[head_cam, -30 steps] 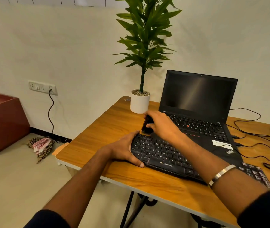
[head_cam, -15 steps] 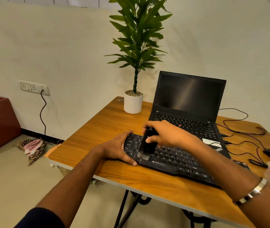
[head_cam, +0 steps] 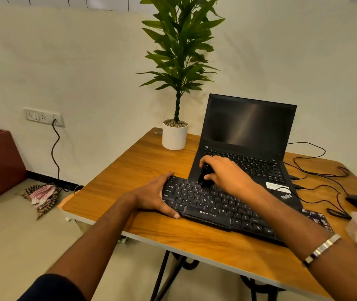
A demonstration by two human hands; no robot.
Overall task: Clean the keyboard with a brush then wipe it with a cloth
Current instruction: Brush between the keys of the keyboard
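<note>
At a wooden table (head_cam: 142,170) against a pale wall — the right hand (head_cam: 223,172) grips a black brush (head_cam: 203,174) on the Zebronics keyboard's (head_cam: 208,205) top row, the left hand (head_cam: 153,196) clasps its end (open ThinkPad laptop (head_cam: 249,135) behind).

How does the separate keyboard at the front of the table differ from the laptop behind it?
The keyboard is a flat slab with no screen; the laptop stands open with a dark screen. The left hand grips the keyboard's end while the right hand holds a brush on its top row; neither hand grips the laptop. Both are black and rest on the table.
</note>
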